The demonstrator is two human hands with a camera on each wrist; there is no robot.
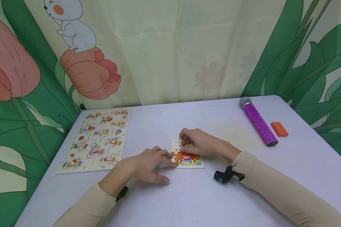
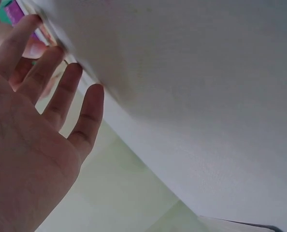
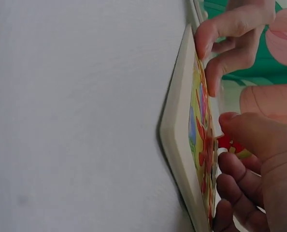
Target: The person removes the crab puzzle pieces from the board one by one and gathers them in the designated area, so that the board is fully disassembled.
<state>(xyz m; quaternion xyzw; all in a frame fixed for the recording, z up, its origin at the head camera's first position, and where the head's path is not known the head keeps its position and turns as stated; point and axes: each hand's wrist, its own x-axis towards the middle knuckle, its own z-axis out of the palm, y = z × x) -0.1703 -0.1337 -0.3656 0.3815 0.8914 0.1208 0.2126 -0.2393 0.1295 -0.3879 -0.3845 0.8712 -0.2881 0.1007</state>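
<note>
At a pale lilac table (image 1: 187, 195), I am working on a small square jigsaw tray (image 1: 187, 159), a thick cream-rimmed board lying flat near the table's middle. Its printed face is showing a red, spiky shape on yellow with bands of blue and green. My right hand (image 1: 199, 142) is hovering over the tray's far side, thumb and forefinger curling tight to pinch a thin, flat puzzle piece (image 1: 181, 143) that is standing on edge above the tray's far left corner. In the right wrist view, my fingertips (image 3: 216, 82) are pressing against the glossy picture surface just inside the smooth, rounded rim.

My left hand (image 1: 150, 164) is lying flat on the table, fingers straight and spread a little, their tips touching the tray's left edge; it is gripping nothing.

Well to the left, a larger rectangular peg puzzle board (image 1: 98, 138) is lying flat, covered with small cartoon figures. At the far right, a glittery purple microphone (image 1: 258, 121) with a silver mesh head is resting on its side, a small orange block (image 1: 279, 129) just beside it.
</note>
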